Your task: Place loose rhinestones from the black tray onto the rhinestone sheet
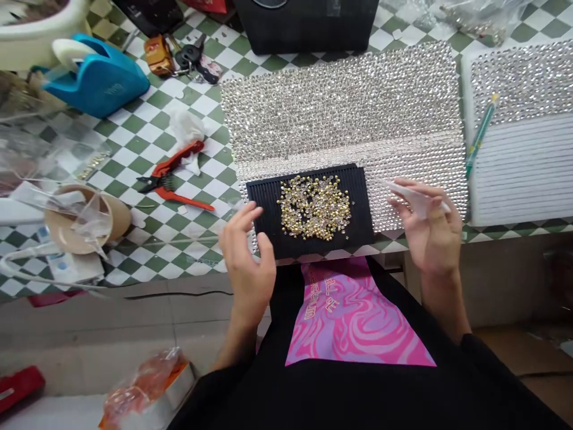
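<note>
A black ridged tray (268,233) lies at the table's front edge, with a pile of gold and clear rhinestones (316,208) on it. My left hand (248,257) is at the tray's left edge, thumb and fingers apart, with nothing in it. To the right of the tray, my right hand (430,230) holds a thin white scraper-like piece (416,200) between thumb and fingers, above a wide sheet of silvery rhinestones (344,107). The sheet reaches behind and under the tray.
Red-handled pliers (179,176), a blue tape dispenser (102,80) and keys (190,57) lie left. A brown cup (119,215) stands front left. At right are a white grooved board (523,167) and a green pen (481,134); a black box (313,27) is behind.
</note>
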{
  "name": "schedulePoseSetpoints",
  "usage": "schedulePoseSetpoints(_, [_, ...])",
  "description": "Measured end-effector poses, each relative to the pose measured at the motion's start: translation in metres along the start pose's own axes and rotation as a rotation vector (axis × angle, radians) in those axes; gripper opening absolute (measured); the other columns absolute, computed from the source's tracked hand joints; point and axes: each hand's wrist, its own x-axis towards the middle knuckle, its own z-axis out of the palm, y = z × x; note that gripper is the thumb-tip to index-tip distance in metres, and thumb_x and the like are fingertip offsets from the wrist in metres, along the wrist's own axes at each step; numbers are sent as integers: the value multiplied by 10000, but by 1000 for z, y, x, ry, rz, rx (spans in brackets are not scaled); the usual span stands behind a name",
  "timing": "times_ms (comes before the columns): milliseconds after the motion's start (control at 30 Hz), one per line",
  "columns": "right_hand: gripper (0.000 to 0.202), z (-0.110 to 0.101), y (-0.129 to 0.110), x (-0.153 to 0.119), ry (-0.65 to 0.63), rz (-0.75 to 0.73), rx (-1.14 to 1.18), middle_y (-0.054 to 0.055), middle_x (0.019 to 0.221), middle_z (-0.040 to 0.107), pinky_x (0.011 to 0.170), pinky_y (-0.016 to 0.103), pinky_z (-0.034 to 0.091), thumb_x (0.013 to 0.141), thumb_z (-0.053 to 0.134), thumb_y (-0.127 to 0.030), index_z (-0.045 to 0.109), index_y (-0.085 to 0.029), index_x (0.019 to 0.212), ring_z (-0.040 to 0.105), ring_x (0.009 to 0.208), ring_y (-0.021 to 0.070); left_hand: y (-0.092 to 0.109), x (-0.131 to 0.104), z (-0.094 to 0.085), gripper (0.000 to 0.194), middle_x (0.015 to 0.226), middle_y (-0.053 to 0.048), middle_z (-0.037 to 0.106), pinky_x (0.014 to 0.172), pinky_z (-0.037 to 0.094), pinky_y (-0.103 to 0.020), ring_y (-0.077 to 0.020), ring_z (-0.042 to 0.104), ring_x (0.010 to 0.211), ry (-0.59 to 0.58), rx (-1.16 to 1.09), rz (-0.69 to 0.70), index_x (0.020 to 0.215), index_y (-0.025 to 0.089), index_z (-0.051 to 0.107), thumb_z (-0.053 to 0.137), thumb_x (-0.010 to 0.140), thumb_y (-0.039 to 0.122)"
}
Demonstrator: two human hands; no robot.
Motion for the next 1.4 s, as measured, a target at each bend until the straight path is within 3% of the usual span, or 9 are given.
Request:
schedulePoseSetpoints(100, [232,18,1,-17,-44,24,3,9,1348,615,1127,430,505,977,514,-373,724,-288,1024,583,1300,191,-15,-8,-4,405,1419,-129,534,1034,484,-438,-253,494,1313,-11,59,-117,1356,208,514,468,957,164])
schedulePoseSetpoints(300, [263,28,1,-26,-112,58,-25,-5,1460,536,1242,510,349,986,487,-354,738,-292,1036,487,1407,221,-18,-16,2,422,1435,-123,542,1128,388,-428,-230,487,1326,-103,135,-53,1389,190,490,450,968,185])
schedulePoseSetpoints(467, [258,33,-4,-29,-127,49,-62,2,1446,551,1270,528,291,977,504,-354,750,-280,999,493,1402,229,-15,-15,-3,399,1397,-127,577,1087,432,-382,-213,525,1282,-89,122,-46,1367,177,515,440,976,178])
schedulePoseSetpoints(700, [254,28,-6,-30,-116,25,-126,14,1405,583,1213,508,403,979,502,-351,742,-272,1002,521,1375,224,-20,-13,-5,371,1364,-127,573,1076,451,-421,-234,523,1283,-124,88,-66,1328,203,543,455,967,203])
schedulePoseSetpoints(933, [227,28,-19,-17,55,-166,-159,22,1015,726,938,378,601,949,570,-372,747,-279,1056,709,943,170,-12,-5,-8,392,1294,-116,571,996,507,-386,-210,562,1176,-24,12,-34,1349,203,514,508,958,186])
schedulePoseSetpoints(1067, [318,49,-18,-25,-125,-65,-163,27,951,723,886,376,590,992,472,-405,698,-303,1191,697,850,157,8,-6,-5,363,1172,-60,644,952,528,-323,-151,619,1037,-272,-221,108,1336,222,497,513,979,162])
schedulePoseSetpoints(1167, [335,70,-14,-32,-287,-46,-129,38,1030,704,924,372,575,1009,429,-367,680,-320,1226,674,966,159,19,-8,2,285,1114,-47,650,900,542,-296,-143,631,993,-412,-456,116,1270,232,518,536,987,207])
schedulePoseSetpoints(1267, [336,89,-12,-35,-405,-95,-140,52,1202,636,993,336,555,994,470,-375,654,-339,1272,607,1139,150,21,-10,8,213,1092,-46,634,883,538,-307,-156,625,997,-383,-662,36,1194,245,545,561,987,289])
schedulePoseSetpoints(1400, [381,104,-9,-38,-513,-125,-162,61,1258,582,1006,295,557,997,456,-388,584,-363,1355,561,1221,138,19,-9,12,154,1042,-28,629,860,534,-320,-160,618,983,-290,-778,-36,1112,263,566,581,980,341])
